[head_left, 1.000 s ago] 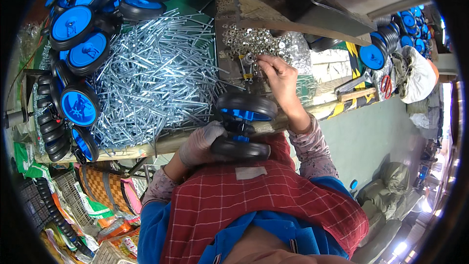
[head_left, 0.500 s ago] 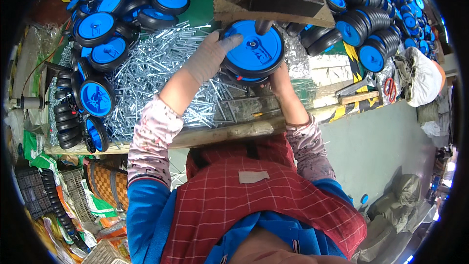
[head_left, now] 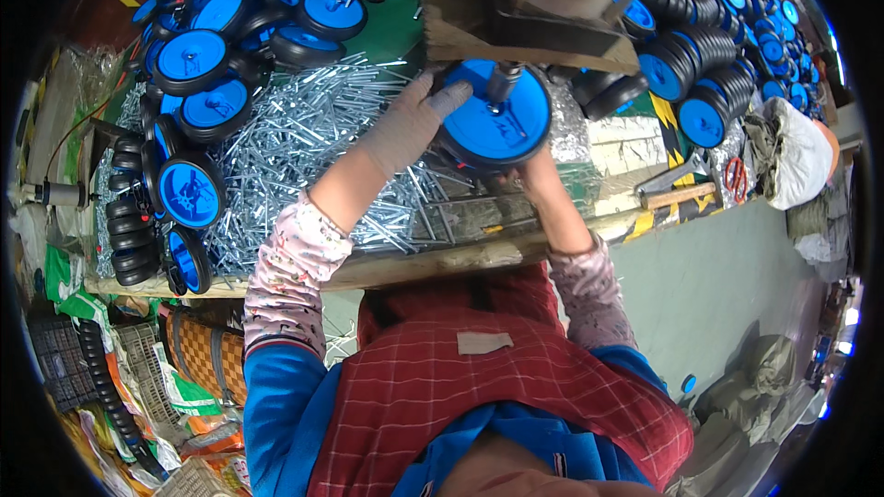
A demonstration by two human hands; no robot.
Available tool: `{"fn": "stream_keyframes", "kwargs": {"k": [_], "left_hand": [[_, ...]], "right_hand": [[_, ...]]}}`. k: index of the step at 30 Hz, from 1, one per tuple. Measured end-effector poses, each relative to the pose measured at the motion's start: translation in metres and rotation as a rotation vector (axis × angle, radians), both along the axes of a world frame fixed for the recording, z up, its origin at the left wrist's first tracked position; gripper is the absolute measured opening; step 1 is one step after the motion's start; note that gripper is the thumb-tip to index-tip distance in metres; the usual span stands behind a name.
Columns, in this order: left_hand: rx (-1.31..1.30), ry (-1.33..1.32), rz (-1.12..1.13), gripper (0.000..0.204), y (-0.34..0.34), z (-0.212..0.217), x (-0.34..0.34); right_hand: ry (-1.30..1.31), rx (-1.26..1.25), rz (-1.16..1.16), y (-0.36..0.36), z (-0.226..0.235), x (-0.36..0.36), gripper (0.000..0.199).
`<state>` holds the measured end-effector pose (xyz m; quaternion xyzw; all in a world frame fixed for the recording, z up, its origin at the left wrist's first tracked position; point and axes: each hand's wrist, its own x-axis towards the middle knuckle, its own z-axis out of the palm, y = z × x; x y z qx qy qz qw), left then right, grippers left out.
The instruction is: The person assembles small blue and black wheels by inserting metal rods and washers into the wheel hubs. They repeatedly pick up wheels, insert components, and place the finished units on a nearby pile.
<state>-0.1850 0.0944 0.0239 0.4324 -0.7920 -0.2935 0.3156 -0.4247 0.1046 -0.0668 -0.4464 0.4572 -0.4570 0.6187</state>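
Under the machine's metal spindle (head_left: 504,85) lies a blue-centred wheel (head_left: 479,133) with a black tyre, its blue face turned up. The spindle's lower end meets the wheel at its hub. My left hand (head_left: 405,124), in a greyish glove, grips the wheel's left rim with the thumb over the blue face. My right hand (head_left: 536,173) holds the near right edge from below, its fingers partly hidden by the wheel. What lies beneath the wheel is hidden. Left of it spreads a big heap of silvery metal pins (head_left: 295,129).
Piled wheels (head_left: 191,60) stand along the bench's left side, and rows of stacked wheels (head_left: 704,115) at the back right. A hammer (head_left: 677,195) and red-handled scissors (head_left: 735,175) lie at the right. The machine's plate (head_left: 534,46) overhangs the work. The bench's wooden edge (head_left: 414,267) runs before me.
The spindle has come down to the wheel's hub, where a gap showed before. Both hands have shifted the wheel slightly, and the whole view has moved a little.
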Motion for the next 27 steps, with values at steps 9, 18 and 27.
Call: {"fn": "stream_keyframes", "kwargs": {"k": [9, 18, 27], "left_hand": [[0.003, -0.377, 0.547, 0.055, -0.040, 0.017, 0.151], [-0.085, -0.503, 0.667, 0.039, -0.063, 0.008, 0.161], [-0.272, -0.289, 0.064, 0.045, 0.104, 0.051, 0.045]], "right_hand": [[-0.205, -0.380, -0.518, -0.045, 0.156, -0.259, 0.058], [1.443, -0.991, -0.135, -0.075, 0.088, -0.188, 0.058], [1.389, -0.495, -0.307, -0.011, 0.097, -0.154, 0.042]]}}
